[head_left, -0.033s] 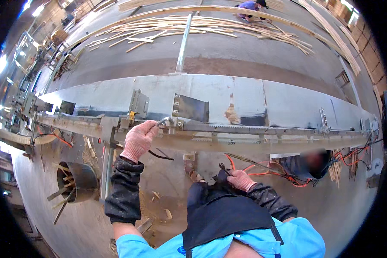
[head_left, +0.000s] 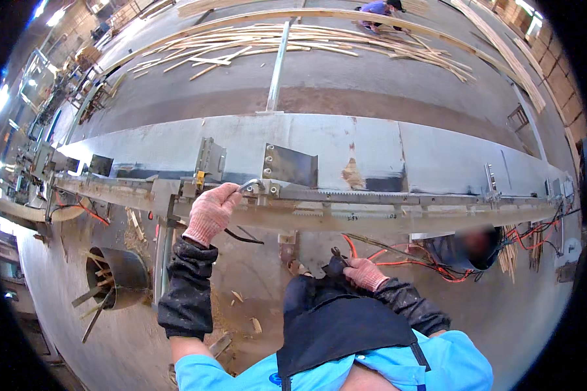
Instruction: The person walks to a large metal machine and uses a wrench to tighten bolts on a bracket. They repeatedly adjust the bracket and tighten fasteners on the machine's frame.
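My left hand [head_left: 213,210], in a pinkish knitted glove, is closed round a bent metal hex key [head_left: 249,183]. The key's far end meets a small metal clamp block [head_left: 262,190] on the toothed rail [head_left: 359,195]. Low in front of the apron, my gloved right hand [head_left: 365,274] is closed on a dark tool with a jaw-like head [head_left: 336,252], which looks like an open-end wrench. Its handle is hidden in the glove. Just beyond the clamp block stands a dark metal plate [head_left: 290,165] with bolts along one edge.
A long grey metal beam [head_left: 437,146] crosses in front. Orange hoses and cables [head_left: 430,264] hang under it at right. A tipped drum with wood scraps [head_left: 129,277] lies at left. Beyond are strewn wood strips [head_left: 254,42] and a crouching person [head_left: 378,10].
The jawed tool in my right hand has shifted slightly left and turned a little. My left hand stays on the hex key at the clamp block.
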`<state>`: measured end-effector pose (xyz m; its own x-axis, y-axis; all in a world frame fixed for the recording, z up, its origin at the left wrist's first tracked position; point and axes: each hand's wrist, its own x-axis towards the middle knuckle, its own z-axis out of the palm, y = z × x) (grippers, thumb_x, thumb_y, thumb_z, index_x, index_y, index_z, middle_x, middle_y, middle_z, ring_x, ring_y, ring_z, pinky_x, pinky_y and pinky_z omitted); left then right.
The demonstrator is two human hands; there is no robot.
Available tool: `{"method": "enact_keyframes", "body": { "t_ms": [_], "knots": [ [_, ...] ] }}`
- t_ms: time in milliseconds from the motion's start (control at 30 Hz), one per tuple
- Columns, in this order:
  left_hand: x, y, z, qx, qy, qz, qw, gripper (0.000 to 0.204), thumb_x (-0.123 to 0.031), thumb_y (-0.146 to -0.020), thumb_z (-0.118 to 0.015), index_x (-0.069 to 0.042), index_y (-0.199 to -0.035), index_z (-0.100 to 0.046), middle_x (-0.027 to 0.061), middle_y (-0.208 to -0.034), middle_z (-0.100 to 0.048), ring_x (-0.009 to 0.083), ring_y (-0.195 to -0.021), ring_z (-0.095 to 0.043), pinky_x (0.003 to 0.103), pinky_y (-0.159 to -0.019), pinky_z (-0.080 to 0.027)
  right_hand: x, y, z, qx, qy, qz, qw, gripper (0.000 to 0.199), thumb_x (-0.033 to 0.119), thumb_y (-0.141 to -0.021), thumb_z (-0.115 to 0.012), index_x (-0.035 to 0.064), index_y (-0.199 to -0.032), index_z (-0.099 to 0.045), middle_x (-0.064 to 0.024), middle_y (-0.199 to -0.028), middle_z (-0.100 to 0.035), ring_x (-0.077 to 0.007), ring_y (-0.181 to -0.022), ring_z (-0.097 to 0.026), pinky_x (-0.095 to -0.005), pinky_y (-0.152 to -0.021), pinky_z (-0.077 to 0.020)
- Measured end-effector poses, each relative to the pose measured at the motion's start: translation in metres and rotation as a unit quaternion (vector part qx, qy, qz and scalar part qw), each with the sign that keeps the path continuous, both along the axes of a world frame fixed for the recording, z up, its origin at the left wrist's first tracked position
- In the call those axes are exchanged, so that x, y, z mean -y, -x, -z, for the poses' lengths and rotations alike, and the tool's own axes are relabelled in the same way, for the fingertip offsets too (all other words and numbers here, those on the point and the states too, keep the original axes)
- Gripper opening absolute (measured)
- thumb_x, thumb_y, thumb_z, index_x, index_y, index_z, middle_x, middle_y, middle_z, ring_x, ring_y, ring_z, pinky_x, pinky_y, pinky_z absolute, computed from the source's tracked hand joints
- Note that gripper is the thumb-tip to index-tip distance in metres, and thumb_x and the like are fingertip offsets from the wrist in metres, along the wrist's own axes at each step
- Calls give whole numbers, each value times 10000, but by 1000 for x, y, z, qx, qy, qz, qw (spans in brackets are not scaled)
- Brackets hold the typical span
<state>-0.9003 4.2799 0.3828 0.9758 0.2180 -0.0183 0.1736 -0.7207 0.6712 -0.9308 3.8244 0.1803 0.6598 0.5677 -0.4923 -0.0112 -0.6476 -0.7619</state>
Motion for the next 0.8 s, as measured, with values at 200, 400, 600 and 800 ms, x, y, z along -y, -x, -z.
{"method": "enact_keyframes", "body": {
  "t_ms": [200, 400, 600, 800],
  "knots": [
    [-17, -22, -3, -5, -32, 45, 998, 233, -279, -993, -691, -106, -1140, -739, 154, -919, -735, 342, -860, -719, 407, -755, -557, -47, -4, -38, -107, 38, 111, 987, 228, 230, -981, -628, 14, -1036, -674, -48, -781, -656, -159, -662, -650, -327, -624, -538],
    [-31, -28, -1, 74, -80, 94, 990, 229, -251, -954, -719, -118, -1138, -752, 127, -978, -751, 336, -905, -724, 417, -787, -571, -60, -6, -21, -81, 8, 84, 993, 251, 232, -995, -606, 22, -1106, -687, -54, -799, -665, -164, -672, -653, -332, -626, -541],
    [-38, -40, -19, 28, -108, 164, 980, 232, -221, -946, -724, -86, -1132, -756, 134, -1037, -756, 332, -992, -721, 407, -854, -572, -55, -4, -13, -59, 40, 68, 995, 328, 252, -979, -603, 38, -1213, -687, -95, -864, -719, -204, -723, -690, -376, -707, -566],
    [-37, -36, -23, -36, -33, 147, 988, 271, -208, -945, -726, -70, -1177, -749, 158, -1080, -763, 337, -1008, -735, 394, -877, -577, -51, 1, -26, -82, 74, 69, 992, 374, 248, -963, -613, 39, -1265, -684, -110, -884, -728, -219, -749, -701, -384, -741, -567]
  ]
}}
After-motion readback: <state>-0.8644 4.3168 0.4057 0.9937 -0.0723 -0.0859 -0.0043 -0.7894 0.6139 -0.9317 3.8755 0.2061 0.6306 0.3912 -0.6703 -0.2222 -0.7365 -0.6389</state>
